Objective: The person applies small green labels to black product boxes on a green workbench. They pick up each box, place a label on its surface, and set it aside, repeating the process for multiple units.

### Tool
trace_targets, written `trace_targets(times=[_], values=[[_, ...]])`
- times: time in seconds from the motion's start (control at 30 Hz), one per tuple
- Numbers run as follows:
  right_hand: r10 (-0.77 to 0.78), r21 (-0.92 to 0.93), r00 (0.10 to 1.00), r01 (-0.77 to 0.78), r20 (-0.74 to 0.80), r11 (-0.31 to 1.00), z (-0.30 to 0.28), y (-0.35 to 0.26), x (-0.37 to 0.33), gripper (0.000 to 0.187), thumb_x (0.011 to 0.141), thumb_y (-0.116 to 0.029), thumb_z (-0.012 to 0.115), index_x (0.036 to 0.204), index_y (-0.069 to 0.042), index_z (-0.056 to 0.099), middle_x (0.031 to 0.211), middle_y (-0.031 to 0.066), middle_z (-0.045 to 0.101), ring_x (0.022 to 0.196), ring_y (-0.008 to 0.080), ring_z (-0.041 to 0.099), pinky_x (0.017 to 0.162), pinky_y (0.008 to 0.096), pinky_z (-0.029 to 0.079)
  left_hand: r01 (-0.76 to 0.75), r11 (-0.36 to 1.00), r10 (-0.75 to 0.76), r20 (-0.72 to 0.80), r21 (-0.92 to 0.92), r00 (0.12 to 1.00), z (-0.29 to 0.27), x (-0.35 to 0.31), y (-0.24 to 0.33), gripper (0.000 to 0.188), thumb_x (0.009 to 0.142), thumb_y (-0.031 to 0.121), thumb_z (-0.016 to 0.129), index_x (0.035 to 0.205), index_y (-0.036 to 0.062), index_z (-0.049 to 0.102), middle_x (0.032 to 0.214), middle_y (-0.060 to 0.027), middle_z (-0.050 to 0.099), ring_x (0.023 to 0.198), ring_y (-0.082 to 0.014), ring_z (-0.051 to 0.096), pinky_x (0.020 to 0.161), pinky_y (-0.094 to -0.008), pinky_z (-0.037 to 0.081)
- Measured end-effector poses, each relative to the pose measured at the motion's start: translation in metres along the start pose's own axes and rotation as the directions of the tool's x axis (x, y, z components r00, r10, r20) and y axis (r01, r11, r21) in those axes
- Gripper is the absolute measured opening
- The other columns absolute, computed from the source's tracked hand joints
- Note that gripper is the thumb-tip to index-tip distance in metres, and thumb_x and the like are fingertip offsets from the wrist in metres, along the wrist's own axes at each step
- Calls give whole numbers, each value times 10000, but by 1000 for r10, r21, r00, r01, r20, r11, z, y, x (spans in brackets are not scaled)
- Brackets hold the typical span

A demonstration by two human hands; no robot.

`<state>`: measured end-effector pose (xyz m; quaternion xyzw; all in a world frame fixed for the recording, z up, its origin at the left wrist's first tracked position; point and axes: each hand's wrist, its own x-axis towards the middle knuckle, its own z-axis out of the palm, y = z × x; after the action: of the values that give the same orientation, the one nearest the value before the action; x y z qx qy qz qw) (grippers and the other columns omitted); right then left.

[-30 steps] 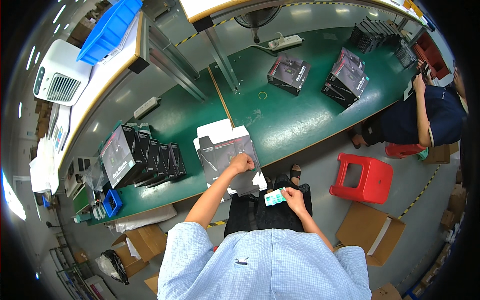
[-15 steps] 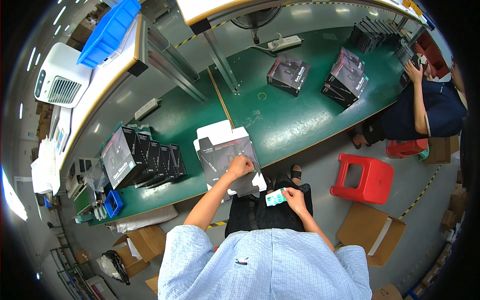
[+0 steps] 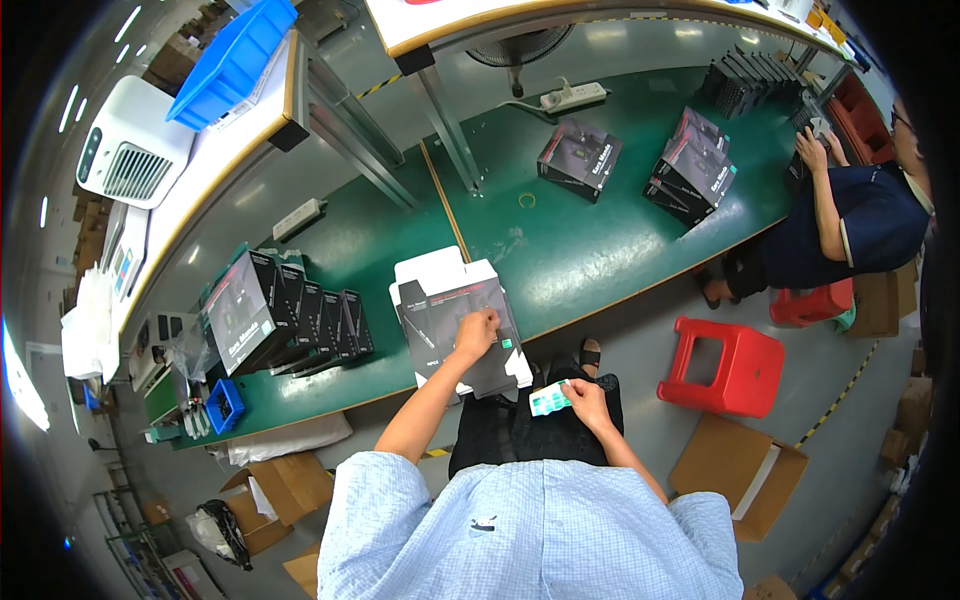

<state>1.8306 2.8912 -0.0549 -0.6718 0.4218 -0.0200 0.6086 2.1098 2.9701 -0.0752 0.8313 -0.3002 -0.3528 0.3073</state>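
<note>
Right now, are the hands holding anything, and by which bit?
The right hand pinches the green-and-white sheet by its right end. The left hand is over the grey box; I can't tell if it holds anything.

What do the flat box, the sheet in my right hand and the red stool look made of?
Flat box: likely printed cardboard, smooth-looking, with plain white flaps. Sheet: thin paper or film, finish unclear, pale with green patches. Red stool: probably moulded plastic, slightly shiny, rounded edges.
</note>
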Motion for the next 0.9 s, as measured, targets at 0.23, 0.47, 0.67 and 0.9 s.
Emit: trace_targets(times=[0.23, 0.47, 0.67, 0.9], values=[[-95, -78, 995, 92, -30, 993, 7, 13, 12, 234, 846, -210, 571, 904, 11, 625, 757, 105, 652, 706, 126, 608, 651, 288, 470, 175, 881, 186, -663, 439, 725, -30, -68, -23, 800, 693, 309, 711, 1283, -62, 319, 1296, -242, 363, 1240, -375, 274, 1028, -467, 201], [-145, -120, 985, 155, 89, 981, 7, 0, 30, 255, 822, -261, 582, 935, -40, 637, 771, 126, 649, 711, 191, 637, 638, 309, 480, 486, 859, -211, -756, 159, 619, -48, -117, -76, 824, 524, 373, 825, 1097, -113, 485, 1030, -279, 566, 951, -403, 553, 854, -414, 428], [-30, 61, 992, 22, 126, 998, -32, -8, 45, 278, 838, -268, 562, 972, -35, 633, 751, 98, 648, 625, 177, 638, 538, 296, 497, -121, 815, -206, -480, -566, 853, -90, -133, -5, 266, 790, -28, 593, 1023, -9, 465, 985, -93, 574, 879, -132, 545, 793, -247, 433], [6, -30, 999, -5, 35, 1000, -109, 6, 59, 293, 800, -265, 593, 971, -31, 643, 859, 154, 659, 820, 238, 640, 739, 323, 481, -162, 578, -135, -289, -800, 948, -23, -83, 136, 463, 806, 42, 610, 1218, -11, 404, 1137, -88, 535, 1030, -161, 505, 920, -299, 375]])
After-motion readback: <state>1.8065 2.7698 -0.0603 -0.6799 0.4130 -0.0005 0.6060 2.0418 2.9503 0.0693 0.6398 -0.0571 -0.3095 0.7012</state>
